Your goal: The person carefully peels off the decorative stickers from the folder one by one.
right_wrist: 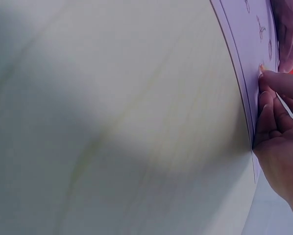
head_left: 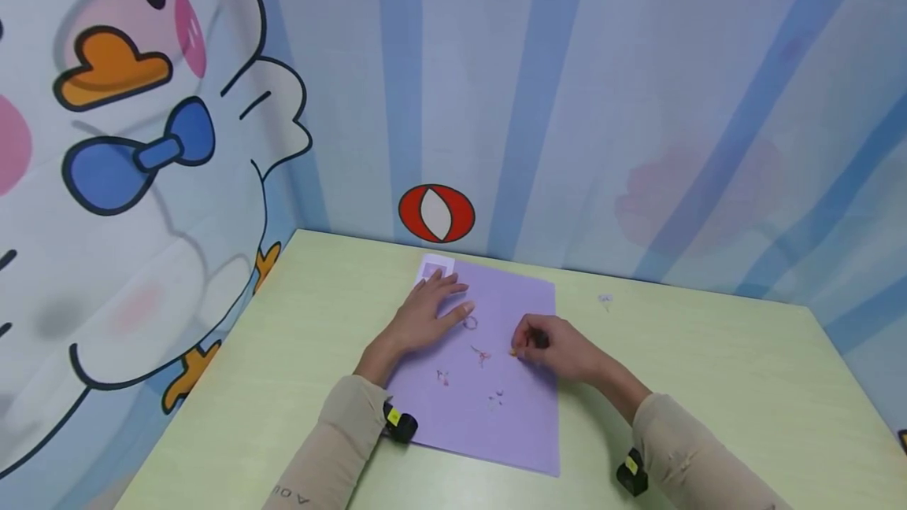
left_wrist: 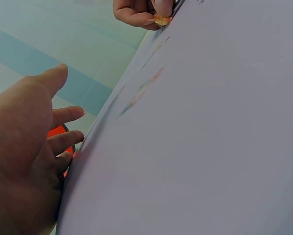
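A purple sheet (head_left: pixel 524 435) lies on the table, bearing several small flat flower-like pieces, among them a red one (head_left: pixel 482 355), a pinkish one (head_left: pixel 442 377) and a ring-shaped one (head_left: pixel 471 323). My left hand (head_left: pixel 428 316) rests with spread fingers on the upper left of the sheet, partly covering a small white-edged card (head_left: pixel 441 262). Near the sheet's right edge, my right hand (head_left: pixel 556 348) pinches a tiny orange-yellow piece (left_wrist: pixel 161 20) between thumb and finger, close over the purple surface. What kind of piece it is, I cannot tell.
On the pale yellow-green table (head_left: pixel 694 384), a small whitish flower-like piece (head_left: pixel 605 300) lies right of the sheet. Behind the table hangs a striped blue backdrop (head_left: pixel 453 101), with a cartoon bird on the left. Black devices (head_left: pixel 401 425) sit at both wrists.
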Available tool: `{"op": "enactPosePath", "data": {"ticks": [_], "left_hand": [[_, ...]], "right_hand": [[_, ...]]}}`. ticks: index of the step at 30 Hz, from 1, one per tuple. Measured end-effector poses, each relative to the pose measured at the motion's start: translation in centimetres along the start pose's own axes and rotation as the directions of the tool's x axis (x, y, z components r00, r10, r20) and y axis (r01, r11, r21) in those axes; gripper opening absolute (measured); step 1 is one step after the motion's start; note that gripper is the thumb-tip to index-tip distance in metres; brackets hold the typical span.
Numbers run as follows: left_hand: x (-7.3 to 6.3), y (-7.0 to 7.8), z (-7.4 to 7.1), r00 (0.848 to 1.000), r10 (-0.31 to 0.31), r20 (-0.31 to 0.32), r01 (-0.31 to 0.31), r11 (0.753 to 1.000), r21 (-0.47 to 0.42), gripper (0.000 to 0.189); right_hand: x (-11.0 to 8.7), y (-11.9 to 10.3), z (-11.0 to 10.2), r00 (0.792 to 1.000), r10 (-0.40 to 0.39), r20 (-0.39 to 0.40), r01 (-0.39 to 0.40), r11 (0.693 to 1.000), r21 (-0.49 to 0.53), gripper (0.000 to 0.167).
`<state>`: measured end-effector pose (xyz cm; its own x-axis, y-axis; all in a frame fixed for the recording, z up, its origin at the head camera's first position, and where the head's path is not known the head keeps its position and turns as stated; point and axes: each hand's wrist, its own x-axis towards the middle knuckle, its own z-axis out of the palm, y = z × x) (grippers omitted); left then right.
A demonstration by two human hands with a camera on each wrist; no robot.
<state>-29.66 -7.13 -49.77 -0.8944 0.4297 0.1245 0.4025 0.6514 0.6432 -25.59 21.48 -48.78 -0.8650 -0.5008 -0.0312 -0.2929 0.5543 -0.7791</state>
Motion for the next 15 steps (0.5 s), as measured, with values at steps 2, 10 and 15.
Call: {"op": "enactPosePath", "data": {"ticks": [2,10,15], "left_hand": [[0.04,0.07,0.02,1.000,-0.002,0.002,0.002,1.000,0.002,0.059],[0.08,0.08,0.03,1.000,-0.007,0.008,0.007,1.000,0.011,0.058],[-0.02,0.06,0.10,1.000,-0.002,0.003,0.002,1.000,0.007,0.058]], "right_hand": [[-0.02,0.00,-0.08,1.000,-0.003,-0.003,0.003,1.000,-0.002,0.012],[-0.09,0.20,-0.03,1.000,0.004,-0.014,-0.004,1.000,-0.017,0.014],[-0.24,0.28,0.12,1.000,0.007,-0.031,-0.007,1.000,-0.006,0.014]]}}
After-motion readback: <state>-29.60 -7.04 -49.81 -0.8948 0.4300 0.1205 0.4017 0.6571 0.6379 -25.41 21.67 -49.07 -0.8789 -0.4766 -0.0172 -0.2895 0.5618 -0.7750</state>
